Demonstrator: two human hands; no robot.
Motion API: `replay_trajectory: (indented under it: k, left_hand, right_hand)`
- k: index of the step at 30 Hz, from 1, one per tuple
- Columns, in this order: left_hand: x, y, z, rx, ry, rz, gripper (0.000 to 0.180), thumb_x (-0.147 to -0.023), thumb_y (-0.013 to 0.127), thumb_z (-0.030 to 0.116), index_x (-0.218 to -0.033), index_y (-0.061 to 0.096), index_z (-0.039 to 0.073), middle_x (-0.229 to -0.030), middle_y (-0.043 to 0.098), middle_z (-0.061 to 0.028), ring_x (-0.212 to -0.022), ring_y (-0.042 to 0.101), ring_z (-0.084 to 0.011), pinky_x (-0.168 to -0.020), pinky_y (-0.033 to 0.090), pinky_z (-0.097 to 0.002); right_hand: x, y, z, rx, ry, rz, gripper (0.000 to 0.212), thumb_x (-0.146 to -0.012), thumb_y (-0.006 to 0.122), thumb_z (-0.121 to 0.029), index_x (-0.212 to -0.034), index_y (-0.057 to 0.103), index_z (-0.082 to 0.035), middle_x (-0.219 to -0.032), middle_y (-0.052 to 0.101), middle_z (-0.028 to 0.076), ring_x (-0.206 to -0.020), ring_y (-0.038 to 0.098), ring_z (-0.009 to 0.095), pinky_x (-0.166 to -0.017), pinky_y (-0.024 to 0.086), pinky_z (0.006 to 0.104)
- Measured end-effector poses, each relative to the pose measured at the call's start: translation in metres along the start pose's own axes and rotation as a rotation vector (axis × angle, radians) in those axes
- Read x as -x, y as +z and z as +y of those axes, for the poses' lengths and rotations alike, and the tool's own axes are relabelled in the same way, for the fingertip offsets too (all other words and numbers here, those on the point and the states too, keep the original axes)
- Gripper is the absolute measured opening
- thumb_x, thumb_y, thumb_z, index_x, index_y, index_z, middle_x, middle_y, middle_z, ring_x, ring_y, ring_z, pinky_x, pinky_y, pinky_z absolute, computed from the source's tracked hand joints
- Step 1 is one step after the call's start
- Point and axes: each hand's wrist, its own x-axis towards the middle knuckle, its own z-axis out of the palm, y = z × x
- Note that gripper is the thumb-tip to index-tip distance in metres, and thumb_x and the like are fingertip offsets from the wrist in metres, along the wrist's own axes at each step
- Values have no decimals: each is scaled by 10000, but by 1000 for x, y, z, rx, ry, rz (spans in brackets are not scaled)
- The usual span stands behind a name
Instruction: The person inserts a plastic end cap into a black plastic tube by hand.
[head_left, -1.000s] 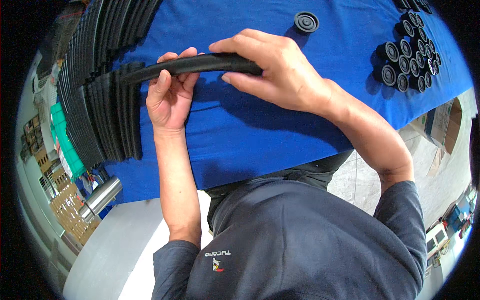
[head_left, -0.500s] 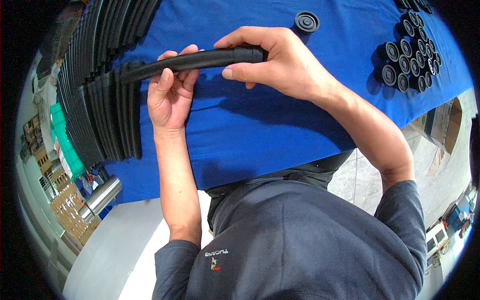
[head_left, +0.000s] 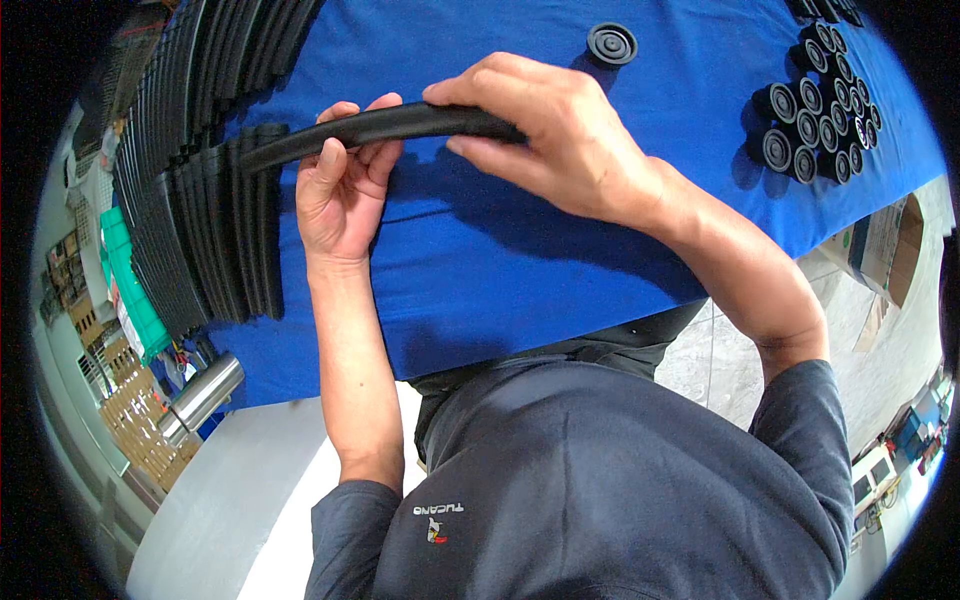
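A black, slightly bowed-looking tube (head_left: 415,123) is held level above the blue cloth, between both of my hands. My left hand (head_left: 343,205) pinches it near its left part, thumb in front and fingers behind. At the other end, my right hand (head_left: 580,135) closes around the tube, with its thumb below and fingers over the top; that end is hidden in the palm. Beyond my right hand, one round black cap (head_left: 612,45) with concentric rings lies alone on the cloth.
Rows of similar black tubes (head_left: 225,230) lie along the left side of the blue-covered table (head_left: 520,290). Several round black caps (head_left: 808,128) stand grouped at the far right. A shiny metal cylinder (head_left: 205,397) and a green bin (head_left: 130,285) are beyond the left edge.
My right hand has rolled over the tube's end, and its fingers now cover the banded end that showed before. My left hand has hardly moved.
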Motion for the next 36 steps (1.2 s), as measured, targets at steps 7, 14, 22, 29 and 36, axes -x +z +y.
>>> replay_trajectory:
  k: [7,14,22,29,36]
  left_hand:
    - [1,-1,-1,-7,21,-10,355,-931,633,80,-1239,524,-56,-1305,501,-375,-1220,560,-396,-1027,505,-484]
    - [-1,-5,0,81,-15,-38,342,-932,622,64,-1238,525,-53,-1319,500,-360,-1251,527,-414,-1039,493,-491]
    - [-1,0,-1,19,8,-46,344,-945,614,92,-1245,522,-50,-1321,503,-353,-1257,519,-420,-1045,490,-487]
    - [1,-3,0,54,-5,-28,344,-937,630,102,-1228,524,-47,-1314,507,-356,-1258,522,-412,-1059,479,-485]
    - [-1,-2,1,31,-11,-16,333,-934,624,75,-1228,525,-48,-1310,514,-352,-1211,568,-395,-1038,497,-474]
  right_hand:
    - [-6,-11,-14,-241,330,-116,304,-799,709,-181,-1032,682,12,-767,679,160,-713,688,278,-648,524,352]
    - [1,-4,-4,101,-118,-44,364,-765,741,-148,-1087,628,-20,-888,644,158,-843,652,322,-729,521,403]
    - [-2,-5,-6,-174,282,-90,305,-772,727,-145,-1049,669,-30,-844,659,175,-809,665,331,-709,533,378]
    - [2,0,-3,-15,-63,21,361,-769,738,-177,-1079,656,-11,-858,675,182,-815,680,334,-719,540,386]
    - [-1,-2,1,-24,17,-29,411,-762,753,-203,-1100,652,7,-847,687,181,-790,694,325,-713,539,377]
